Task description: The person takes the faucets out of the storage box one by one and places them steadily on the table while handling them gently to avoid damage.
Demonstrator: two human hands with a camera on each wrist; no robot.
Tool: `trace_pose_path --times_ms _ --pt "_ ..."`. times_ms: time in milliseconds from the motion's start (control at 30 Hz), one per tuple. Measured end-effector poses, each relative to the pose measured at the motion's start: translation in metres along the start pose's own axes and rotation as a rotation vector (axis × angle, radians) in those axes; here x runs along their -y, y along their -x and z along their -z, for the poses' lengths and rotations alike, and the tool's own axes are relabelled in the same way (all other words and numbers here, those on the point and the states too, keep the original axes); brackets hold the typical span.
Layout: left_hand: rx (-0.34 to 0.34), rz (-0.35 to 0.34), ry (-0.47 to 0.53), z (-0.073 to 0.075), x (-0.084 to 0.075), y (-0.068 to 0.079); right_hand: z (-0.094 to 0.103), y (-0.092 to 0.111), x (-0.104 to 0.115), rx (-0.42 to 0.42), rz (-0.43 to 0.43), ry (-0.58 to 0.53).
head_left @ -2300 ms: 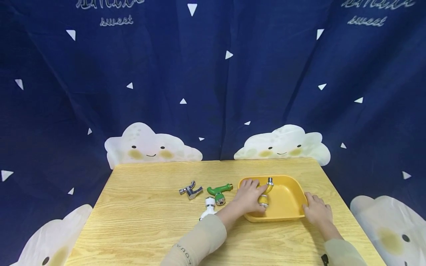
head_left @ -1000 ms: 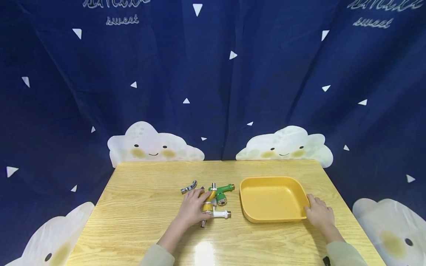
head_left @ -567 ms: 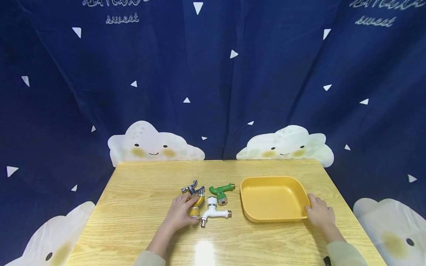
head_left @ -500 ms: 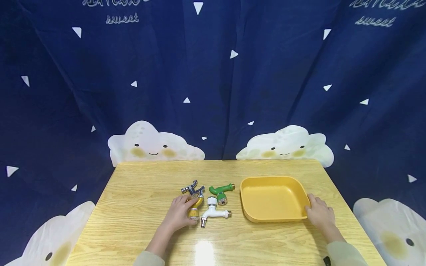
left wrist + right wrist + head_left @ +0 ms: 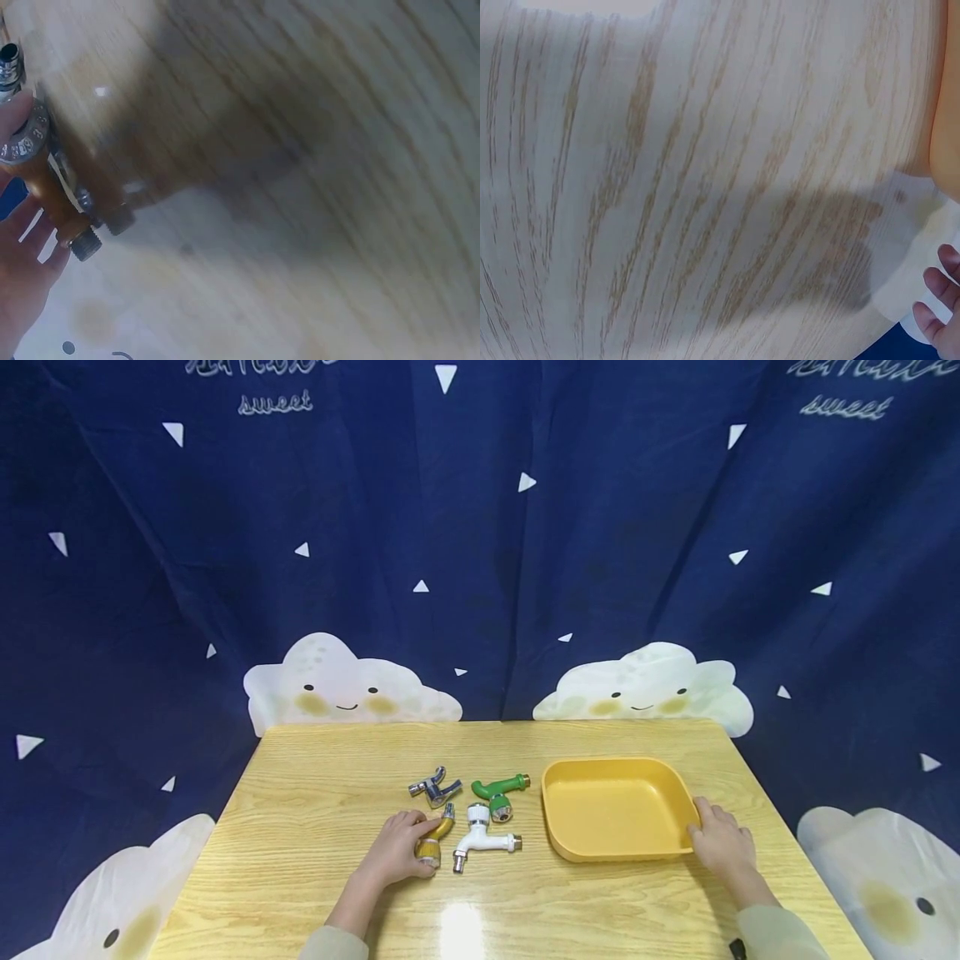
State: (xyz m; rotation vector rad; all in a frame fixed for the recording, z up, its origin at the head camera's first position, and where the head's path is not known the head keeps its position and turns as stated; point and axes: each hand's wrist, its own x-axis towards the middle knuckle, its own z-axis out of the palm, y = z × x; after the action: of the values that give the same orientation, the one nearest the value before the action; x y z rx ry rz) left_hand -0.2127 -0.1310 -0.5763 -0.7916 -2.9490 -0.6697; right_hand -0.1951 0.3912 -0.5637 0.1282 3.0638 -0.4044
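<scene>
My left hand (image 5: 400, 850) holds a yellow tap (image 5: 442, 828) by its ribbed knob, low over the wooden table. In the left wrist view, the tap (image 5: 51, 196) shows its threaded end pointing away, with its marked metal collar beside the thumb. A white tap (image 5: 477, 839) lies just right of this hand, with a chrome tap (image 5: 432, 788) and a green tap (image 5: 497, 791) behind it. My right hand (image 5: 723, 843) grips the right rim of a yellow plastic basin (image 5: 551, 827), thumb over the edge and fingers outside.
The wooden table (image 5: 300, 852) ends at a dark blue curtain (image 5: 480, 527) printed with clouds and white triangles. The basin stands on the table's right half, to the right of the taps. A bright reflection lies on the tabletop near the front.
My left hand has brought the yellow tap out of the basin, leftwards across the table and past the white tap, then slightly nearer and lower. My right hand has stayed at the basin's rim.
</scene>
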Motion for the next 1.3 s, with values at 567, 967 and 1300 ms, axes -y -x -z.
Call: trace_pose_path --times_ms 567,967,1300 --pt "0.066 0.038 0.028 -0.001 0.004 -0.006 -0.001 0.001 0.000 -0.010 0.000 -0.001" --pt "0.090 0.063 0.017 0.003 0.001 -0.006 0.001 -0.002 0.001 0.009 0.008 -0.014" --pt "0.091 0.072 0.035 0.002 0.000 -0.006 0.014 -0.008 0.002 0.124 0.022 -0.016"
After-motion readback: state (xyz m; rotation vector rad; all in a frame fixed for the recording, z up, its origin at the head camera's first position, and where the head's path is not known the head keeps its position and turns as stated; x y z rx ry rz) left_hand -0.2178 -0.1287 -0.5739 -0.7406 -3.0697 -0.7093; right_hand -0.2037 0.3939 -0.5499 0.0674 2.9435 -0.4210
